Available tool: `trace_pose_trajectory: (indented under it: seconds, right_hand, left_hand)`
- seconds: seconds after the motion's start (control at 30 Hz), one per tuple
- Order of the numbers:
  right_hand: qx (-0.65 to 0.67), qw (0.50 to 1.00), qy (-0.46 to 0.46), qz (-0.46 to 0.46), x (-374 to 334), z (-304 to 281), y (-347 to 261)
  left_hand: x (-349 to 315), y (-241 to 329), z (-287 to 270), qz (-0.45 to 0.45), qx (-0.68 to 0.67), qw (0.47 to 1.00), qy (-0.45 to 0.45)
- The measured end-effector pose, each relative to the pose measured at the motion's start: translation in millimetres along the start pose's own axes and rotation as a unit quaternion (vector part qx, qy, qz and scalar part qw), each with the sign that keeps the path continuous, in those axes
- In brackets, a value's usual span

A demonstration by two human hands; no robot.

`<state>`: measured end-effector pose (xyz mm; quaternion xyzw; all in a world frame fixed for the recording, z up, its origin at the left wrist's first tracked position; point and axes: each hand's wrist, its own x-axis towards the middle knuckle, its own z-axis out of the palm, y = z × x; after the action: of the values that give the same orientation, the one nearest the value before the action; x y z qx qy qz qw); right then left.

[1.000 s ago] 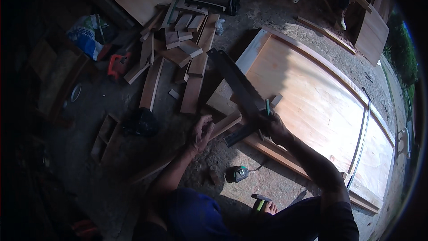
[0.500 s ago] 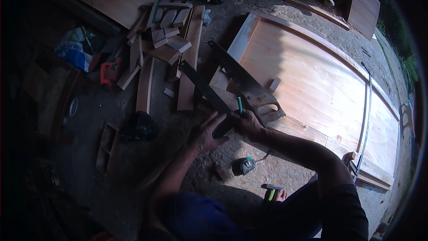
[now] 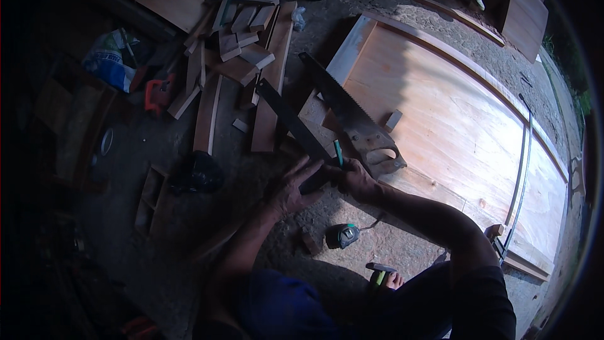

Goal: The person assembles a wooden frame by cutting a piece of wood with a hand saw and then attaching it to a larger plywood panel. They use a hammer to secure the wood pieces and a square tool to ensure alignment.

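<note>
While the left hand (image 3: 290, 187) is lying open and flat on the near end of a long dark flat strip (image 3: 286, 119), the right hand (image 3: 355, 176) is closing around a slim green pencil (image 3: 338, 152) just beside it. The strip is running away up-left, nearer the left hand, toward rough timber offcuts (image 3: 242, 50). A wooden-handled handsaw (image 3: 352, 116) is resting on the pale plywood panel (image 3: 453, 126).
</note>
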<state>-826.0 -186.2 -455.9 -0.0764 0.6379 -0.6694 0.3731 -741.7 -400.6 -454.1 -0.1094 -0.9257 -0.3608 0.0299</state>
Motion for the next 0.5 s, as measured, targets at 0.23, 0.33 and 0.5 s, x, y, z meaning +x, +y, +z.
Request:
trace_pose_trajectory:
  seconds: [0.23,0.33,0.5]
  right_hand:
    - [-0.005,1.000,-0.011,-0.002,-1.5,-1.9,-4.7]
    - [-0.014,1.000,-0.015,-0.006,-2.5,-2.1,-7.1]
    - [-0.032,0.999,-0.019,-0.005,-3.4,-4.3,-9.0]
  left_hand:
    - [1.6,3.9,-0.7,0.012,-0.008,1.000,-0.001]
    - [2.0,3.3,-0.8,0.013,-0.011,1.000,-0.005]
    - [3.0,1.9,1.3,0.018,-0.003,1.000,-0.009]
